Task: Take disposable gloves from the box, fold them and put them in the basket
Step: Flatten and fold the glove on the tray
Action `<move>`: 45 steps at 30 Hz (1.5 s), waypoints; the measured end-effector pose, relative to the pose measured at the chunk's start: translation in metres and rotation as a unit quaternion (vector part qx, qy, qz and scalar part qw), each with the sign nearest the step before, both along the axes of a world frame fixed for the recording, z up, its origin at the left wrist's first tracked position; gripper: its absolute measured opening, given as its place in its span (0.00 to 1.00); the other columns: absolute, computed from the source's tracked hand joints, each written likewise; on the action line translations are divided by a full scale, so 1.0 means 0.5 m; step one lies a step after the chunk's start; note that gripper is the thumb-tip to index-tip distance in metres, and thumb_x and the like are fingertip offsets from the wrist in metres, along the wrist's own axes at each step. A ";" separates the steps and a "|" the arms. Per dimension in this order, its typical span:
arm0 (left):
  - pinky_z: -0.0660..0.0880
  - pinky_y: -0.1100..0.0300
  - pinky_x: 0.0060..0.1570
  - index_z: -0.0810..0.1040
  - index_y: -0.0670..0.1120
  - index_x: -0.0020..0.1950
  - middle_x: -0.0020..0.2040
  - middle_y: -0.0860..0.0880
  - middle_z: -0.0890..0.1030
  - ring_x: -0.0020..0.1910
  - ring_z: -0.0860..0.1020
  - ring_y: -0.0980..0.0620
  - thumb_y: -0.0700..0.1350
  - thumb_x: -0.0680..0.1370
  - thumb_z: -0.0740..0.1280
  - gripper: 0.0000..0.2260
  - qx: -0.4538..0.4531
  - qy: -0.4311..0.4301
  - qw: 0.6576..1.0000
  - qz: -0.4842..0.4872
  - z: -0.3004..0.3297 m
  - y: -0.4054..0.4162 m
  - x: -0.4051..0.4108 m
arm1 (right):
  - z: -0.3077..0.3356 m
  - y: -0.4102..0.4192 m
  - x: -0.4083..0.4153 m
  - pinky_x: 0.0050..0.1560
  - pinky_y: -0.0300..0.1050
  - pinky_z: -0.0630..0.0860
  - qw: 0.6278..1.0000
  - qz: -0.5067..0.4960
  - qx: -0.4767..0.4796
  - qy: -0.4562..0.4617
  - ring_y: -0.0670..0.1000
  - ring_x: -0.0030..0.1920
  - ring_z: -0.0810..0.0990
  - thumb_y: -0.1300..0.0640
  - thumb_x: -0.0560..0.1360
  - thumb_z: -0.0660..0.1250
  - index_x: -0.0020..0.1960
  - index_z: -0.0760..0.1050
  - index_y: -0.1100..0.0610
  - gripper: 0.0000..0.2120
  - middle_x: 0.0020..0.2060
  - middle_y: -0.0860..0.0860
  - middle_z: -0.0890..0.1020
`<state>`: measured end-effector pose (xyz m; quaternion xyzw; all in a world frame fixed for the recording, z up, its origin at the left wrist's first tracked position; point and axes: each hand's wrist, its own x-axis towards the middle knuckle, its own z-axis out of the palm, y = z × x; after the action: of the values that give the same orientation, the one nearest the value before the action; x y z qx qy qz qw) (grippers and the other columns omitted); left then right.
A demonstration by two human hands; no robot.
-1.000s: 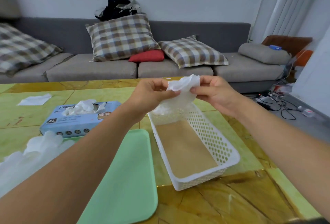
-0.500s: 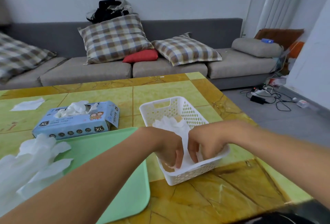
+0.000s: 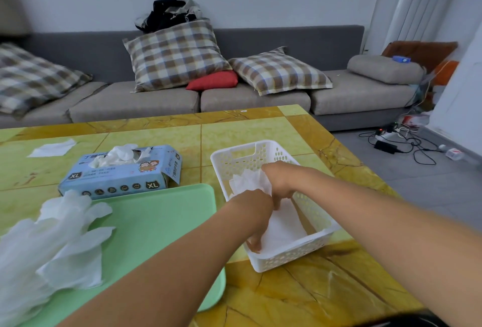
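A white perforated basket [image 3: 317,212] stands on the table right of centre. Inside it lies a folded white glove [image 3: 280,225]. Both my hands are down in the basket on that glove: my left hand [image 3: 254,216] presses its near end with the fingers against the basket floor, my right hand [image 3: 277,183] rests on its far, crumpled end. The blue glove box [image 3: 122,172], marked XL, sits to the left with gloves sticking out of its top. A pile of loose white gloves [image 3: 52,243] lies on the left part of the green tray [image 3: 161,222].
A white tissue [image 3: 53,148] lies at the far left of the yellow-green table [image 3: 300,295]. Behind the table is a grey sofa [image 3: 247,97] with checked cushions. Cables and a power strip [image 3: 396,141] lie on the floor to the right.
My hands came down from above the basket with the folded glove and lowered it inside. Since half a second ago they have stayed in the basket, pressing the glove flatter.
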<state>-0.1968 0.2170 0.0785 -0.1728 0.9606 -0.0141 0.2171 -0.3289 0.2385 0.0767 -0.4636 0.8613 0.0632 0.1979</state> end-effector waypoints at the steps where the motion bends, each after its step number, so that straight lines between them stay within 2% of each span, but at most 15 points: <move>1: 0.77 0.55 0.51 0.73 0.42 0.67 0.51 0.47 0.74 0.56 0.79 0.45 0.48 0.69 0.81 0.31 -0.014 0.001 1.000 0.009 -0.001 0.002 -0.001 | -0.002 -0.002 -0.002 0.37 0.47 0.81 1.000 0.003 0.005 -0.001 0.57 0.44 0.84 0.60 0.66 0.82 0.77 0.58 0.59 0.48 0.65 0.58 0.74; 3: 0.74 0.56 0.49 0.73 0.43 0.67 0.48 0.48 0.72 0.56 0.79 0.46 0.49 0.70 0.80 0.30 -0.040 -0.001 0.999 0.020 -0.002 0.008 -0.006 | -0.012 -0.002 -0.007 0.38 0.47 0.80 1.000 0.016 0.005 -0.005 0.57 0.48 0.83 0.60 0.65 0.82 0.83 0.44 0.53 0.60 0.72 0.56 0.68; 5: 0.71 0.53 0.57 0.72 0.44 0.69 0.52 0.48 0.75 0.60 0.78 0.45 0.50 0.73 0.77 0.28 -0.066 -0.014 0.997 0.032 -0.003 0.011 -0.010 | -0.018 0.004 -0.007 0.51 0.51 0.81 1.000 0.022 -0.017 0.004 0.60 0.60 0.80 0.59 0.64 0.83 0.83 0.43 0.51 0.62 0.75 0.54 0.64; 8: 0.60 0.43 0.73 0.71 0.44 0.70 0.61 0.47 0.76 0.66 0.75 0.42 0.53 0.74 0.76 0.29 -0.101 -0.043 0.994 0.026 0.004 0.013 -0.008 | -0.008 0.025 0.001 0.58 0.50 0.77 0.997 0.038 -0.064 0.018 0.58 0.66 0.75 0.59 0.65 0.82 0.78 0.61 0.52 0.47 0.72 0.53 0.67; 10: 0.56 0.42 0.75 0.72 0.45 0.69 0.58 0.47 0.76 0.64 0.75 0.43 0.56 0.73 0.76 0.30 -0.109 -0.062 0.992 0.008 0.009 0.007 -0.002 | 0.001 0.036 0.005 0.54 0.47 0.77 0.996 0.053 -0.073 -0.009 0.54 0.59 0.77 0.55 0.66 0.83 0.68 0.73 0.52 0.34 0.64 0.51 0.75; 12: 0.58 0.44 0.74 0.71 0.47 0.71 0.58 0.49 0.77 0.63 0.76 0.45 0.60 0.72 0.75 0.32 -0.104 -0.058 0.993 -0.009 0.008 -0.003 0.003 | 0.009 0.050 0.016 0.53 0.45 0.78 0.996 0.067 -0.021 -0.059 0.51 0.56 0.78 0.49 0.64 0.83 0.65 0.76 0.50 0.32 0.60 0.47 0.77; 16: 0.65 0.48 0.68 0.72 0.52 0.70 0.62 0.50 0.78 0.63 0.76 0.46 0.63 0.77 0.67 0.26 -0.034 0.085 0.995 -0.043 0.018 -0.054 0.044 | 0.012 0.065 0.048 0.58 0.47 0.77 0.994 0.088 0.052 -0.030 0.52 0.62 0.76 0.48 0.66 0.82 0.72 0.70 0.46 0.38 0.66 0.46 0.73; 19: 0.70 0.52 0.65 0.76 0.54 0.67 0.65 0.52 0.77 0.64 0.75 0.49 0.59 0.80 0.65 0.18 0.030 0.232 0.972 -0.028 0.063 -0.133 0.133 | 0.058 0.061 0.077 0.62 0.50 0.76 0.994 0.103 0.031 0.031 0.53 0.64 0.75 0.50 0.72 0.78 0.72 0.70 0.48 0.32 0.67 0.49 0.72; 22: 0.73 0.57 0.59 0.79 0.53 0.64 0.63 0.54 0.80 0.60 0.77 0.53 0.55 0.80 0.68 0.14 0.090 0.307 0.945 0.067 0.091 -0.233 0.290 | 0.132 0.012 0.188 0.56 0.44 0.74 0.973 0.158 -0.162 0.055 0.49 0.57 0.77 0.51 0.76 0.74 0.65 0.78 0.50 0.18 0.62 0.48 0.78; 24: 0.73 0.58 0.53 0.81 0.51 0.60 0.59 0.52 0.81 0.55 0.78 0.51 0.53 0.79 0.70 0.12 0.078 0.329 0.928 0.156 0.085 -0.298 0.401 | 0.150 -0.038 0.302 0.49 0.40 0.74 0.936 0.198 -0.290 -0.016 0.44 0.47 0.79 0.53 0.76 0.74 0.58 0.83 0.51 0.11 0.54 0.47 0.84; 26: 0.74 0.56 0.54 0.81 0.51 0.58 0.57 0.50 0.81 0.55 0.79 0.49 0.52 0.78 0.71 0.11 0.049 0.353 0.902 0.243 0.062 -0.345 0.501 | 0.134 -0.091 0.416 0.47 0.35 0.76 0.919 0.241 -0.290 -0.114 0.39 0.43 0.80 0.54 0.76 0.74 0.55 0.84 0.51 0.08 0.49 0.44 0.85; 29: 0.72 0.56 0.59 0.79 0.49 0.64 0.64 0.49 0.79 0.61 0.77 0.48 0.52 0.78 0.71 0.16 0.019 0.408 0.850 0.332 0.016 -0.380 0.618 | 0.062 -0.171 0.547 0.53 0.37 0.75 0.923 0.274 -0.210 -0.167 0.44 0.52 0.81 0.50 0.77 0.73 0.64 0.80 0.51 0.17 0.59 0.46 0.83; 32: 0.68 0.57 0.60 0.70 0.48 0.74 0.71 0.47 0.75 0.68 0.73 0.46 0.55 0.79 0.68 0.25 0.073 0.432 0.807 0.397 -0.018 -0.384 0.686 | 0.007 -0.246 0.627 0.64 0.46 0.72 0.926 0.241 -0.254 -0.143 0.50 0.66 0.74 0.45 0.74 0.74 0.75 0.69 0.50 0.32 0.71 0.50 0.73; 39: 0.70 0.55 0.57 0.61 0.46 0.77 0.70 0.45 0.73 0.66 0.73 0.44 0.59 0.71 0.76 0.42 0.156 0.340 0.847 0.378 -0.063 -0.390 0.702 | -0.019 -0.298 0.626 0.54 0.48 0.73 0.963 0.064 -0.228 -0.131 0.55 0.60 0.74 0.46 0.58 0.86 0.71 0.63 0.54 0.49 0.64 0.52 0.66; 45: 0.70 0.52 0.54 0.67 0.43 0.70 0.64 0.41 0.75 0.61 0.75 0.39 0.46 0.78 0.69 0.23 0.075 0.330 0.865 0.371 -0.085 -0.408 0.660 | -0.077 -0.258 0.578 0.39 0.42 0.73 0.952 0.055 -0.245 -0.176 0.47 0.40 0.79 0.55 0.61 0.85 0.54 0.77 0.55 0.26 0.43 0.49 0.81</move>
<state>0.1333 0.0131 0.0358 -0.4939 0.8395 0.1975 -0.1109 -0.0399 0.1093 0.0383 -0.5486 0.7746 -0.2218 0.2230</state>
